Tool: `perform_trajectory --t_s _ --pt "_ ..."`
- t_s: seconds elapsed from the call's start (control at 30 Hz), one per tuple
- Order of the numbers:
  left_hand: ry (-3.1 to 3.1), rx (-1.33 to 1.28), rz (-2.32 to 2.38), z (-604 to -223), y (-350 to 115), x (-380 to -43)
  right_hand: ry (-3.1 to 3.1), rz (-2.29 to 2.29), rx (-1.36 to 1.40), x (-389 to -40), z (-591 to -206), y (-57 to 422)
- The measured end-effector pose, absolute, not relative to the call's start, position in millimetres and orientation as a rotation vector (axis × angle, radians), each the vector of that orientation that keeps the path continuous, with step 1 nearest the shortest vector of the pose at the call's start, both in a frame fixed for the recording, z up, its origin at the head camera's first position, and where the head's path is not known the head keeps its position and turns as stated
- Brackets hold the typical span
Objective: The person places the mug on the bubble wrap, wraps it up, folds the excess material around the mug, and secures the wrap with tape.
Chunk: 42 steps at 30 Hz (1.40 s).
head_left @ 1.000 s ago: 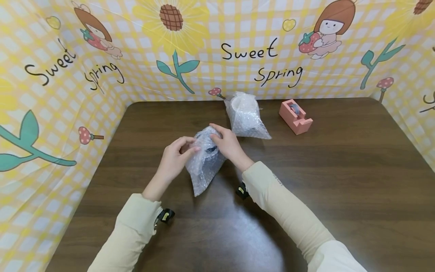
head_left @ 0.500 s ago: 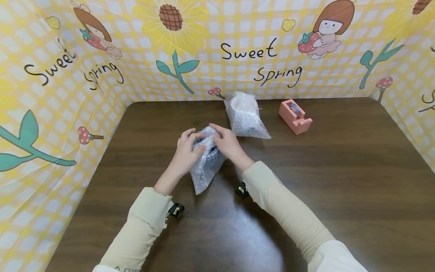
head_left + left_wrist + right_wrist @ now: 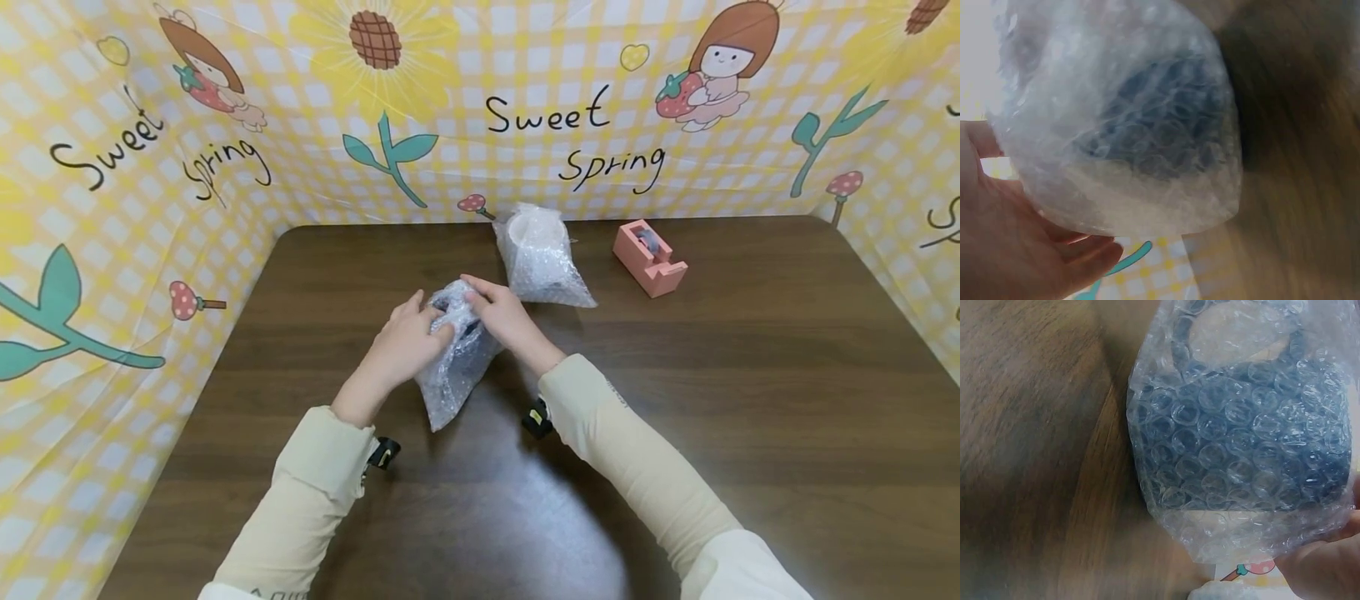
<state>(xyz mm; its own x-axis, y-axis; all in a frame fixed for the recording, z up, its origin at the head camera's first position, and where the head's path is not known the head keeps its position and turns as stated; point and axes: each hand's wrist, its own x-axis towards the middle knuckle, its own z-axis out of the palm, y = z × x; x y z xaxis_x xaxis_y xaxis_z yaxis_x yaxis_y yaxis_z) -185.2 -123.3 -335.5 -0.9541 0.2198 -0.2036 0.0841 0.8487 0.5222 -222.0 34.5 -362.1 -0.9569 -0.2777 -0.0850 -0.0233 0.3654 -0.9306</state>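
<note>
A clear bubble-wrap bag (image 3: 457, 379) stands on the table between both hands, tapering to a corner toward the person. Through its bubbles a dark blue mug (image 3: 1235, 437) shows, its looped handle (image 3: 1182, 337) visible in the right wrist view. My left hand (image 3: 401, 346) grips the bag's upper left side, thumb in front and fingers bent around the top edge. On the other side my right hand (image 3: 506, 317) pinches the upper right rim between thumb and fingers. Folded film partly covers the bag's mouth.
Behind to the right sits a second bubble-wrap bag (image 3: 542, 271) with a white round item inside. A pink tape dispenser (image 3: 648, 260) stands farther right on the brown wooden table (image 3: 750, 375). A patterned yellow check cloth (image 3: 450, 158) walls the back and sides.
My left hand has shifted right and away from the person along the bag's top, then slightly back left. The right hand keeps its place on the rim.
</note>
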Motion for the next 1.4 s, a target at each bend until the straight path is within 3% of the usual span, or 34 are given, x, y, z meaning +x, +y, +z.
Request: perform_trajectory --t_s 0.5,0.8,0.97,1.1,1.4 --pt "2.582 0.018 1.306 -343 -126 -190 2.748 -1.109 -0.487 -219 -356 28" --pt "2.618 -0.067 1.323 -350 -125 -179 2.994 -1.465 -0.543 -199 -318 77" --pt "2.632 -0.066 1.303 -347 -127 -180 3.128 -1.712 -0.054 -227 -300 143" --pt "2.637 -0.054 1.295 -346 -127 -180 2.989 -1.526 0.365 -252 -310 199" --pt "2.632 -0.046 1.306 -349 -121 -179 2.72 -1.118 0.554 -268 -346 261"
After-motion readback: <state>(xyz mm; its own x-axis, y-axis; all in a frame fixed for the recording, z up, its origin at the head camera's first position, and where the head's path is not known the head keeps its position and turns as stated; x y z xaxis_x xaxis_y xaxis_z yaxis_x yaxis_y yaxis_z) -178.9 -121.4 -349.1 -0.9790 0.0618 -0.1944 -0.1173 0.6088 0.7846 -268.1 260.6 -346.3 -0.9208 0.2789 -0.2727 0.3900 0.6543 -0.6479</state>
